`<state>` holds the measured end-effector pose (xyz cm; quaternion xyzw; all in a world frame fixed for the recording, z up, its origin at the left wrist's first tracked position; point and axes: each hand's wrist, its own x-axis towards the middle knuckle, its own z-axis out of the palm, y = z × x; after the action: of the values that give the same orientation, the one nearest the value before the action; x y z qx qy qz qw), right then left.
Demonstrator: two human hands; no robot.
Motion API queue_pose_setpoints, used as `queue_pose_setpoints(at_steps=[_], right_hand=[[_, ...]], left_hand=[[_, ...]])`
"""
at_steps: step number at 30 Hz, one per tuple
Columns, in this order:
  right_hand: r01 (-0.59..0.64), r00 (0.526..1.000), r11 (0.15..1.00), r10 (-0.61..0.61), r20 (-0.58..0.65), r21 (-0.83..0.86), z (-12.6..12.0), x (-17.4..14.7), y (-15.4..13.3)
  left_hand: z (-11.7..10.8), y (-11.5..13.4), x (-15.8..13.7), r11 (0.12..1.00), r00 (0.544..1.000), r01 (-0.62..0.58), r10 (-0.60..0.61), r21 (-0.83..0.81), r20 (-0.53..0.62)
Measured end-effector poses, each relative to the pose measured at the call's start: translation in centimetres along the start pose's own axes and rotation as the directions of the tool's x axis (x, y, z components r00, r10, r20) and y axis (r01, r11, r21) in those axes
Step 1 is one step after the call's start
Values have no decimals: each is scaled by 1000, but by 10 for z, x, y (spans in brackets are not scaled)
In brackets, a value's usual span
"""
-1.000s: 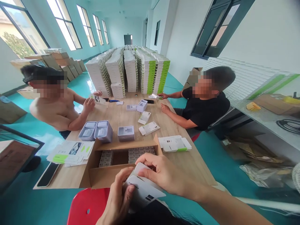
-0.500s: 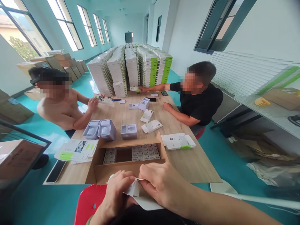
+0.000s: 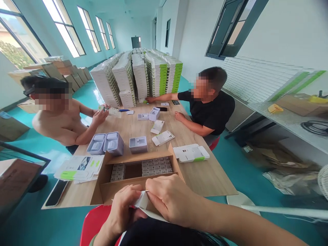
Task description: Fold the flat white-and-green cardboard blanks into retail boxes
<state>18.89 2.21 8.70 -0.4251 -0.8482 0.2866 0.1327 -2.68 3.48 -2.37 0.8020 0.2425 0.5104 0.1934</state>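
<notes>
Close to my body, a small white cardboard box, partly folded, is held between both hands. My left hand closes round its left side, thumb on the near panel. My right hand pinches a flap at the upper edge, its fingers curled and touching the card. Much of the box is hidden behind my hands. Just beyond them on the table stands an open brown carton, with rows of small white boxes inside and a gap among them.
Flat printed sleeves and a phone lie left; more flat boxes lie right. Plastic trays stand behind the carton. Two people sit across the table, handling printed pieces. Tall stacks of white boxes rise behind.
The view has shifted slightly. My hands and the box stay together near my body, the box tilted a little differently. The left person's hands have moved on the printed piece.
</notes>
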Motion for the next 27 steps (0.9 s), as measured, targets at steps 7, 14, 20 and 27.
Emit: queue_pose_setpoints(at_steps=[7,14,20,27], right_hand=[[-125,927,968,36,374,217,-42,4,12],[50,891,999,-46,452,3,-36,4,10],[27,932,974,56,358,-224,-17,5,2],[-15,915,996,48,400,-85,-15,1,3]], left_hand=[[-11,-4,7,1000,998,-27,26,-15,-55],[-14,1,9,999,999,-34,34,-1,-40],[-16,-6,8,999,999,-22,23,36,-33],[-15,-11,-2,999,998,-16,19,51,-58]])
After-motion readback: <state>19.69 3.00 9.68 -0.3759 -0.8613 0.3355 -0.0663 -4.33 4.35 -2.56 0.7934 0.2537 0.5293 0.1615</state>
